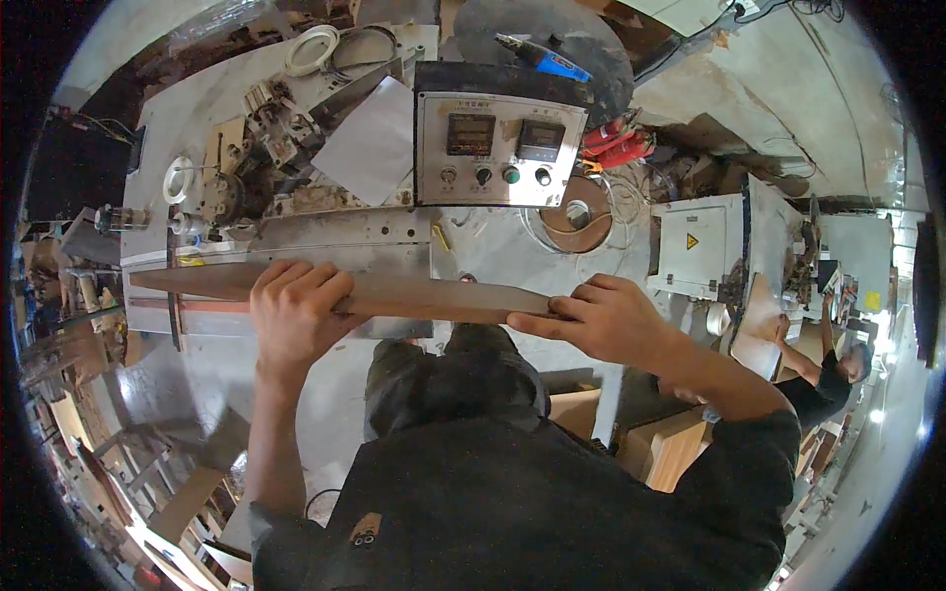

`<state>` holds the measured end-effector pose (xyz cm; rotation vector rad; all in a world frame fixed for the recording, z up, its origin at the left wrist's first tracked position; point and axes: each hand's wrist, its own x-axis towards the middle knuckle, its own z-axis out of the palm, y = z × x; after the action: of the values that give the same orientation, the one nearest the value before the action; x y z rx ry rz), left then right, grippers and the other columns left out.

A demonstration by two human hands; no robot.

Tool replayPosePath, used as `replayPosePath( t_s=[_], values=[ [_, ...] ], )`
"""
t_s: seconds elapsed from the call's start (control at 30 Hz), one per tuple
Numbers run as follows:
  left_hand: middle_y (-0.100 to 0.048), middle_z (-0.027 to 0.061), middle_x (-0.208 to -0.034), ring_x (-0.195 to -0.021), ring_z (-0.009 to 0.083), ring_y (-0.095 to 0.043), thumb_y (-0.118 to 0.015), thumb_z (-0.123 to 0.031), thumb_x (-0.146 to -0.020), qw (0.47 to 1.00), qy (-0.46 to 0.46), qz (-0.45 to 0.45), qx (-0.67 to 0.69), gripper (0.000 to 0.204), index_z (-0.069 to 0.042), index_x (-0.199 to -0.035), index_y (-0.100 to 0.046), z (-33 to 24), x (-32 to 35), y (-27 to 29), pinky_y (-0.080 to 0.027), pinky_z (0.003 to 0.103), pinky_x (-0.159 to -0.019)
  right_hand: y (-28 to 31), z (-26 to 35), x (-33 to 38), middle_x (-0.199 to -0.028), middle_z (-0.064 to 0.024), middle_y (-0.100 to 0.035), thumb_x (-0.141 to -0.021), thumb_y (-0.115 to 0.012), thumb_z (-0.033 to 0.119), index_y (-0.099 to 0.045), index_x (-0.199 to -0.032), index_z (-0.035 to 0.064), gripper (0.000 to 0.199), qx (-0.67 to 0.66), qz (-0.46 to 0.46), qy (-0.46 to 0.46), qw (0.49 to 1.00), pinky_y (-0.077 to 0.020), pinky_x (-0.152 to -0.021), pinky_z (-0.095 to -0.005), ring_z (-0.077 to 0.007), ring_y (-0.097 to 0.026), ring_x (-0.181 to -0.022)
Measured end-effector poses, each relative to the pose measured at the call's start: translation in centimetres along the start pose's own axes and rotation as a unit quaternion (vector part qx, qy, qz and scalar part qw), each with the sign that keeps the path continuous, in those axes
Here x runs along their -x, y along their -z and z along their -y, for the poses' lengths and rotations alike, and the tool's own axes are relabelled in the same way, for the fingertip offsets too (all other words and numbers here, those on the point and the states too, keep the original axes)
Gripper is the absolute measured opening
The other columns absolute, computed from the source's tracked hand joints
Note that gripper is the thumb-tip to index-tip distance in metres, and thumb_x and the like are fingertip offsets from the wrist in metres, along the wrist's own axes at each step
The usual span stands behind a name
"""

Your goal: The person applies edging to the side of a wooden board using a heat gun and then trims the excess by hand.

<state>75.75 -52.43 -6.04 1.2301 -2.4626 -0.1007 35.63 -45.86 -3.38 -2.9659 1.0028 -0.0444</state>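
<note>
A long, narrow board [424, 295] with a brownish-grey face lies across in front of me, its left end reaching over the metal machine table [345, 236]. My left hand [302, 305] is closed over the board left of its middle, with the fingers on the far side. At the board's right end, my right hand [601, 317] grips the edge, thumb along the near side and fingers curled over. Just beyond the board's left part sits the machine's feeding mechanism [232, 187], with rollers and metal blocks.
A control panel [501, 148] with two displays and several knobs stands beyond the board. A blue-handled tool [547, 59] lies behind it, near red fire extinguishers [621, 148]. A coil of brown banding [576, 222] rests right of centre. Another person [828, 384] works at far right.
</note>
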Motion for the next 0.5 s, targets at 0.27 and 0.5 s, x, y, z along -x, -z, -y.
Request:
replayPosePath(
  t_s=[0.27, 0.5],
  values=[
    [-0.067, -0.0026, -0.077, -0.075, 0.0205, -0.07, -0.09, -0.039, -0.06, 0.999, -0.002, 0.016, -0.03, 0.039, -0.017, -0.073, -0.061, 0.3, 0.1, 0.2, -0.055, 0.038, -0.074, 0.7, -1.1, -0.7, -0.082, 0.0089, -0.068, -0.091, -0.072, 0.023, -0.044, -0.167, 0.0445, 0.083, 0.006, 0.071, 0.051, 0.996, -0.0473, -0.059, -0.0271, -0.0125, -0.061, -0.059],
    [-0.069, -0.0048, -0.078, -0.075, 0.0182, -0.071, -0.092, -0.047, -0.065, 1.0, 0.0, 0.007, -0.021, 0.041, -0.019, -0.075, -0.064, 0.4, 0.5, 0.3, -0.056, 0.035, -0.077, -0.5, -0.8, -0.6, -0.078, 0.0073, -0.068, -0.088, -0.075, 0.018, -0.055, -0.161, 0.0319, 0.077, -0.038, -0.019, 0.042, 0.998, -0.0453, -0.056, -0.0271, -0.0133, -0.06, -0.057]
  ],
)
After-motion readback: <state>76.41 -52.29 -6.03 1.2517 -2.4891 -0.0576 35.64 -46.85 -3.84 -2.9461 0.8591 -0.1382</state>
